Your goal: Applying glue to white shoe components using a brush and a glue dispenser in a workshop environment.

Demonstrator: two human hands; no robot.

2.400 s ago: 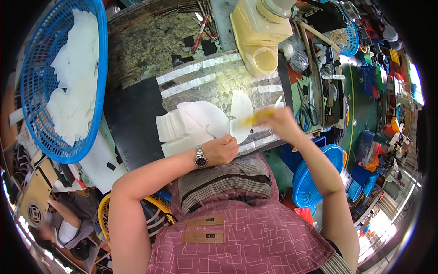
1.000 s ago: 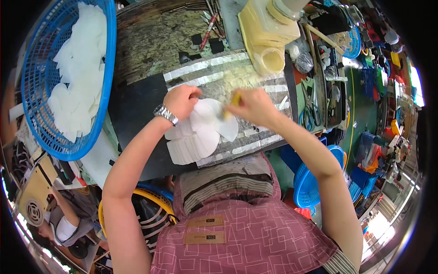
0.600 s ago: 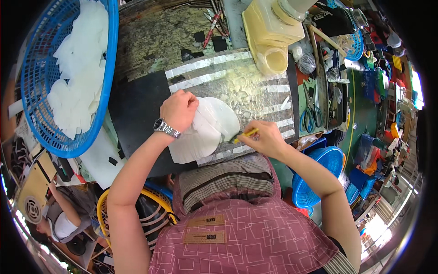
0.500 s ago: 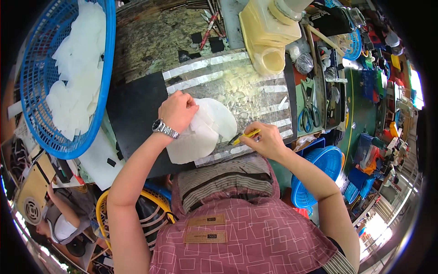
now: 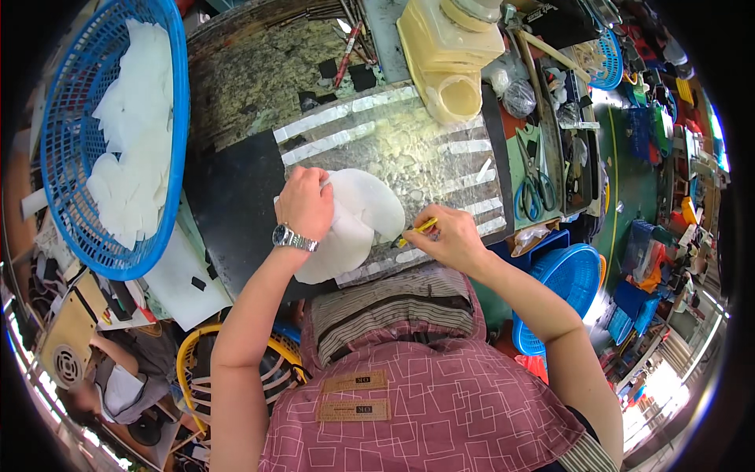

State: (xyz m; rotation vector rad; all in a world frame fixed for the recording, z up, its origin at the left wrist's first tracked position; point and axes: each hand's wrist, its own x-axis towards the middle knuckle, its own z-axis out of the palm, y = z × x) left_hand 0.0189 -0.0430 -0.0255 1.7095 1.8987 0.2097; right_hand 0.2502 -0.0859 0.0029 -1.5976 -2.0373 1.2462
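The white cut pieces (image 5: pixel 381 200), thin and rounded, lay overlapping in a pile on a smeared board (image 5: pixel 429 145) crossed by pale strips, in front of the person. Along the pile's left side was the left hand (image 5: pixel 307 203), its fingers bent close together over the edge; whether that grip pinched a piece, I could not tell. A metal watch (image 5: pixel 294 238) circled its wrist. Just beyond the pile's lower right edge, the right hand (image 5: pixel 452 240) had its grip closed on a yellow-handled tool (image 5: pixel 427 226), the tip pointing left and down toward the pieces.

A black sheet (image 5: pixel 228 189) showed to the left of the board. At the board's far right corner stood a cream-coloured container (image 5: pixel 452 59) with a round opening facing the person. A red pen (image 5: pixel 348 55) lay farther back on the stained worktop (image 5: pixel 252 71), and scissors (image 5: pixel 538 193) lay to the right. Well to the left, a blue basket (image 5: pixel 179 157) held more white pieces (image 5: pixel 134 157). Another blue basket (image 5: pixel 566 279) sat below the worktop, near the right forearm. At lower left, a co-worker (image 5: pixel 122 389) was partly visible.
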